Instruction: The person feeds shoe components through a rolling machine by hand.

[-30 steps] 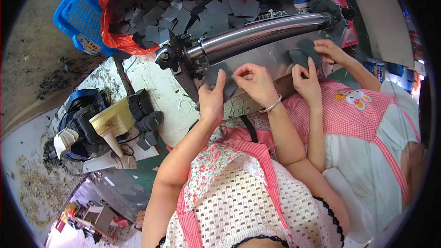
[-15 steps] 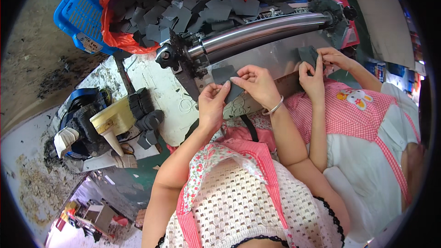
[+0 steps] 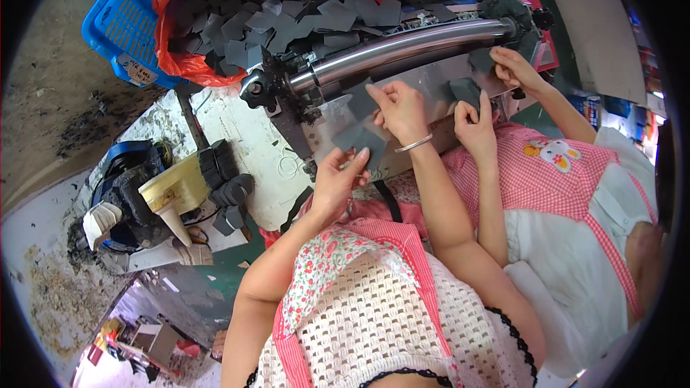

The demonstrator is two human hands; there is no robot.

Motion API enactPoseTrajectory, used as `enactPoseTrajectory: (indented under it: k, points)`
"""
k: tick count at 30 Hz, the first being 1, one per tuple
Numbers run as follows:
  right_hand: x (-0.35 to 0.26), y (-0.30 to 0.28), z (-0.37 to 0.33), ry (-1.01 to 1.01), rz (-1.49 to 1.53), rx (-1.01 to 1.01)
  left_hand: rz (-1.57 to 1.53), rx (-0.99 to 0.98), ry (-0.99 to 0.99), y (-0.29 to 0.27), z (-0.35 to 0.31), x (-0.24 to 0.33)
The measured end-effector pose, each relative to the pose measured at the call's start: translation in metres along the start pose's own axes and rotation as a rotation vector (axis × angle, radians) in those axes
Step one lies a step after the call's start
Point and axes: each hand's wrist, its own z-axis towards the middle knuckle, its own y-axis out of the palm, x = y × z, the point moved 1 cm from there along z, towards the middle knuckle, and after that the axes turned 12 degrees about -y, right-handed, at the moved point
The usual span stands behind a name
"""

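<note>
My left hand is closed on a few thin dark grey sheet pieces, held at the near edge of the roller machine's metal plate. Farther forward, my right hand, a silver bangle on its wrist, pinches the corner of another flat dark grey piece. That piece lies over the plate, just in front of the shiny metal roller. A third grey piece seems to lie partly under my hands, but its outline is unclear.
At right, a co-worker's hands handle similar grey pieces at the same plate. Behind the roller, a red bag in a blue basket holds many pieces. A black knob juts out left. Stacked black pieces and a cream holder stand left.
My right hand has moved forward with one piece, toward the roller. My left hand has drawn back slightly with the others. The co-worker's far hand has also reached forward with a piece.
</note>
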Motion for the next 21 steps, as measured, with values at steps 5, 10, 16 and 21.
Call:
enactPoseTrajectory:
  k: [5,10,16,21]
  points:
    - [-0.002,-0.007,-0.015,-0.165,0.064,-0.242,0.018,0.086,0.227,0.002,0.015,0.020]
    - [0.013,0.003,0.008,-0.039,0.043,-0.052,0.654,0.327,0.543,0.018,0.008,0.051]
    - [-0.027,-0.006,0.020,-0.368,-0.030,0.333,1.209,0.560,1.359,0.049,-0.010,0.154]
    - [-0.064,-0.056,0.102,-0.379,-0.843,0.314,1.775,0.534,0.601,0.036,0.045,0.240]
